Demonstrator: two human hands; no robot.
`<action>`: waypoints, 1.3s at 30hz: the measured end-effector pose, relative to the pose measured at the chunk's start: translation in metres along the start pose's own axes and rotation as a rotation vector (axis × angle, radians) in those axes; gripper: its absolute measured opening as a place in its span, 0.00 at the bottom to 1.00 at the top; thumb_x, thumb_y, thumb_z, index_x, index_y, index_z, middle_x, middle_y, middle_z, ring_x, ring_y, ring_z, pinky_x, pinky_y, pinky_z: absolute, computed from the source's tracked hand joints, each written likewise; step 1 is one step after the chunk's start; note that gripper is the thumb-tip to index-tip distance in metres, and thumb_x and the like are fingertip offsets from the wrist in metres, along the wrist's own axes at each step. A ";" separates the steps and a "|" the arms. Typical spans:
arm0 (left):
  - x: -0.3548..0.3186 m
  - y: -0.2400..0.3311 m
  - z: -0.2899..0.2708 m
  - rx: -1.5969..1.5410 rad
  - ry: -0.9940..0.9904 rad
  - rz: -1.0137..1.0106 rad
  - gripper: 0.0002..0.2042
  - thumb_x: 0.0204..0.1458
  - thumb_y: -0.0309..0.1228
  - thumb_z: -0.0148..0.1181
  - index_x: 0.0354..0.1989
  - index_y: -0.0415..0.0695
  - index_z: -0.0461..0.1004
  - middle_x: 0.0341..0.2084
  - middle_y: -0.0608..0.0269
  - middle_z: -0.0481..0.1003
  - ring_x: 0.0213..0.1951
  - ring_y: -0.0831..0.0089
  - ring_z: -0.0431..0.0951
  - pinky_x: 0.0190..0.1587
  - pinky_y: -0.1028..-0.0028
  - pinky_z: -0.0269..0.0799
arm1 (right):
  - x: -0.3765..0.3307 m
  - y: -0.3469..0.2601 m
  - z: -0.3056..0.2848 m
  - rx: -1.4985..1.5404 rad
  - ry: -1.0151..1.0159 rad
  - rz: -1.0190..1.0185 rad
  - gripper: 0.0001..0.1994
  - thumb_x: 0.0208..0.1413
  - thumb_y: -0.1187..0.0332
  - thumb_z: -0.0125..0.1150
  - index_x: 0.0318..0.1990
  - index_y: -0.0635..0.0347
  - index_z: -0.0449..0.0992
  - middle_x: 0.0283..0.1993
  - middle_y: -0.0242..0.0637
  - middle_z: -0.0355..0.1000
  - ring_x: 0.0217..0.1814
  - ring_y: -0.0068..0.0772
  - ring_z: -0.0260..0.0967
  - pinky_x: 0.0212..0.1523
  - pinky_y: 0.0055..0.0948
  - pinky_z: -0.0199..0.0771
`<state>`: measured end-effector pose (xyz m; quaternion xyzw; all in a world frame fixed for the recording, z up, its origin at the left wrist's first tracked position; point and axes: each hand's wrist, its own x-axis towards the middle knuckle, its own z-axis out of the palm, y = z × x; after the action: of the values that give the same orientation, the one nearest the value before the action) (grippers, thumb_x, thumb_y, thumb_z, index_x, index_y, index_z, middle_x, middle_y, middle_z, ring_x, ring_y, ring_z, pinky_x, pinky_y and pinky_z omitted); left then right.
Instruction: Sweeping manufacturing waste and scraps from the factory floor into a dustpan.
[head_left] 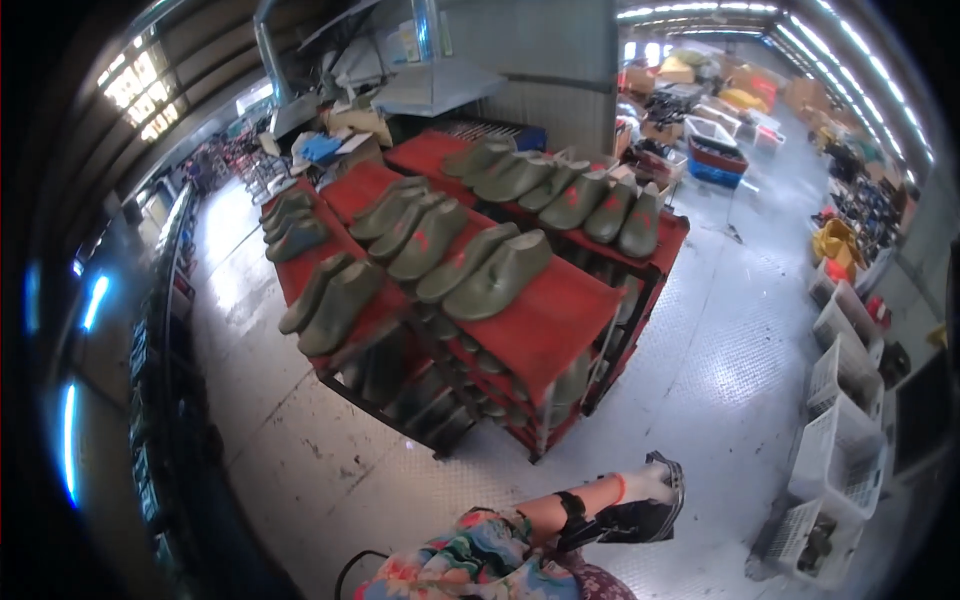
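My left hand [655, 485], in a pale glove with an orange-red cuff, reaches rightward from a floral sleeve [460, 555]. A dark strap [571, 507] goes round the forearm. The fingers are closed on a black soft-looking piece [640, 520] with a pale edge; its exact kind does not show. Ahead of the hand, and apart from it, stands a red-topped rack [570, 310]. Olive-green shoe lasts [500, 280], several with red marks, lie on it in pairs and rows. More lasts fill its lower shelves. My right hand is out of sight.
White plastic crates [840, 455] line the right side, beside heaped goods. A long dark machine line [150, 400] runs along the left. Behind the rack are a metal hood [440, 88] and a grey wall [560, 60]. Blue and red bins [717, 165] stand farther back.
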<state>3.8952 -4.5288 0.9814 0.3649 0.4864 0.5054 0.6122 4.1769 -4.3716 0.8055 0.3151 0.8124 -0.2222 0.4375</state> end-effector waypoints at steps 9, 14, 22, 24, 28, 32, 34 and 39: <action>0.272 0.054 -0.028 0.170 0.337 -0.049 0.17 0.50 0.36 0.62 0.44 0.39 0.79 0.34 0.57 0.80 0.39 0.70 0.79 0.41 0.69 0.74 | 0.119 0.195 -0.217 -0.067 -0.029 -0.056 0.17 0.53 0.54 0.65 0.41 0.57 0.84 0.41 0.42 0.81 0.45 0.42 0.77 0.45 0.41 0.75; 0.402 0.097 -0.062 -0.021 0.609 0.105 0.14 0.49 0.36 0.63 0.38 0.38 0.81 0.31 0.63 0.80 0.34 0.75 0.77 0.38 0.72 0.73 | 0.176 0.336 -0.332 -0.107 -0.045 -0.076 0.17 0.53 0.54 0.65 0.40 0.57 0.84 0.40 0.41 0.81 0.43 0.40 0.77 0.43 0.41 0.75; 0.581 0.162 -0.105 -0.072 0.725 -0.074 0.17 0.54 0.40 0.65 0.44 0.39 0.78 0.30 0.69 0.76 0.32 0.80 0.73 0.36 0.75 0.69 | 0.295 0.480 -0.530 -0.137 -0.044 -0.138 0.17 0.54 0.53 0.64 0.39 0.58 0.84 0.38 0.40 0.81 0.40 0.38 0.78 0.41 0.40 0.75; 0.644 0.167 -0.129 -0.075 0.702 -0.021 0.16 0.54 0.39 0.65 0.45 0.40 0.79 0.32 0.70 0.76 0.33 0.80 0.73 0.37 0.75 0.70 | 0.308 0.539 -0.569 -0.097 -0.046 -0.074 0.17 0.54 0.53 0.64 0.39 0.58 0.84 0.37 0.40 0.81 0.40 0.38 0.78 0.41 0.40 0.75; 0.738 0.173 -0.209 -0.084 0.813 -0.067 0.14 0.51 0.33 0.62 0.43 0.39 0.82 0.36 0.65 0.81 0.37 0.76 0.78 0.40 0.75 0.72 | 0.239 0.694 -0.536 0.156 -0.118 0.229 0.17 0.54 0.52 0.64 0.38 0.58 0.84 0.36 0.39 0.81 0.39 0.37 0.78 0.39 0.40 0.76; 0.853 0.192 -0.288 -0.308 0.999 -0.033 0.06 0.53 0.29 0.62 0.31 0.38 0.76 0.24 0.65 0.75 0.25 0.76 0.73 0.29 0.76 0.64 | 0.188 0.720 -0.513 0.580 -0.144 0.532 0.16 0.52 0.54 0.65 0.35 0.60 0.83 0.32 0.36 0.79 0.32 0.35 0.75 0.33 0.40 0.73; 0.935 0.215 -0.322 -0.170 0.920 -0.134 0.11 0.54 0.34 0.64 0.37 0.38 0.77 0.26 0.64 0.75 0.25 0.75 0.72 0.30 0.73 0.66 | 0.202 0.708 -0.608 0.876 -0.149 0.689 0.14 0.51 0.57 0.66 0.32 0.61 0.81 0.26 0.35 0.76 0.24 0.32 0.72 0.26 0.38 0.69; 1.088 0.247 -0.374 -0.082 0.856 -0.288 0.10 0.54 0.35 0.64 0.36 0.40 0.77 0.25 0.65 0.75 0.26 0.76 0.72 0.31 0.72 0.66 | 0.214 0.699 -0.709 1.213 -0.138 0.863 0.12 0.54 0.62 0.65 0.32 0.64 0.82 0.26 0.39 0.77 0.20 0.33 0.72 0.22 0.36 0.69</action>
<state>3.4865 -3.4306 0.8696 0.0272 0.7213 0.5394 0.4337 4.1761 -3.3609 0.9317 0.7772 0.3222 -0.4589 0.2854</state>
